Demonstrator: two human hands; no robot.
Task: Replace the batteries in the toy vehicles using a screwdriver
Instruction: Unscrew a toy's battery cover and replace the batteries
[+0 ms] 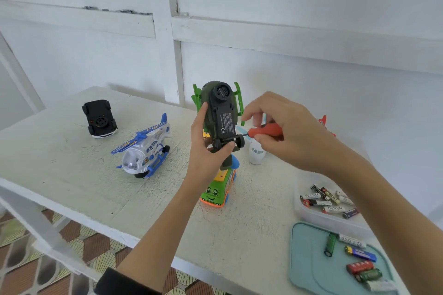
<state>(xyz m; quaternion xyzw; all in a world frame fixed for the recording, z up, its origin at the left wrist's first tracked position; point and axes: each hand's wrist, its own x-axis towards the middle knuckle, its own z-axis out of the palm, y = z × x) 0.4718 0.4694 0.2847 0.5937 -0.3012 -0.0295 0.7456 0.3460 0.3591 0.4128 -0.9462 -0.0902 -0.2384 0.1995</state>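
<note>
At five o'clock, nearest the viewer, a teal tray (309,268) carries loose batteries (360,253) and sits on the white table (72,175); just beyond it, at four o'clock, a clear container (302,208) holds further batteries (332,200). At six o'clock stands a green toy bus (217,189). At centre, raised above the table, the left hand (208,148) grips a dark green toy helicopter (220,112) from below, underside toward the camera, thumb along its left flank and fingers curled at its wheels. At three o'clock of the toy, the right hand (285,127) pinches the red screwdriver (265,130), its tip meeting the toy's lower right edge. Beyond, at nine o'clock, rests a blue-and-white toy helicopter (143,148); at ten o'clock, farther off, a black toy car (99,117) lies overturned. A white toy plane (257,153) sits behind the right hand.
</note>
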